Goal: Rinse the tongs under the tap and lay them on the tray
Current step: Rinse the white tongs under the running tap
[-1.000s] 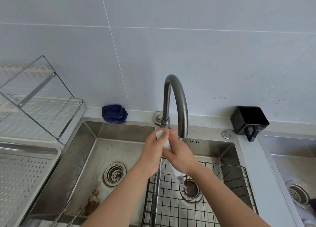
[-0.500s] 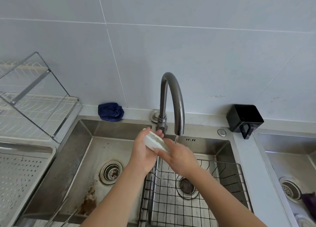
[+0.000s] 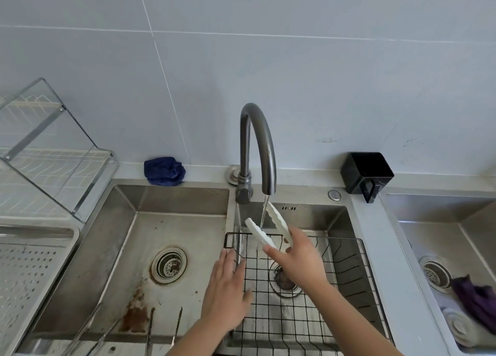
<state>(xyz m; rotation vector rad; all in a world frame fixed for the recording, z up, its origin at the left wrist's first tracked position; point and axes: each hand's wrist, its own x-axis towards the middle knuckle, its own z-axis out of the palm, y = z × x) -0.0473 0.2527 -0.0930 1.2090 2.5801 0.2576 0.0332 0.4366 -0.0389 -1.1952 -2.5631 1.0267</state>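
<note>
White plastic tongs (image 3: pixel 259 230) are spread apart under the grey curved tap (image 3: pixel 258 146), and a thin stream of water falls between their two arms. My right hand (image 3: pixel 296 261) grips the tongs at their joined end, above the black wire basket (image 3: pixel 349 270) in the middle sink. My left hand (image 3: pixel 228 288) hovers lower, over the divider between the sinks, fingers spread and holding nothing. The perforated white tray (image 3: pixel 29 272) lies at the far left beside the left sink.
A clear-lidded dish rack (image 3: pixel 51 154) stands behind the tray. A blue cloth (image 3: pixel 164 171) and a black holder (image 3: pixel 366 174) sit on the back ledge. Metal utensils (image 3: pixel 150 329) lie in the rusty left sink. A purple cloth (image 3: pixel 475 299) fills the right sink.
My left hand has let go of the tongs and dropped down and left. The tongs have sprung apart in my right hand, under the running water.
</note>
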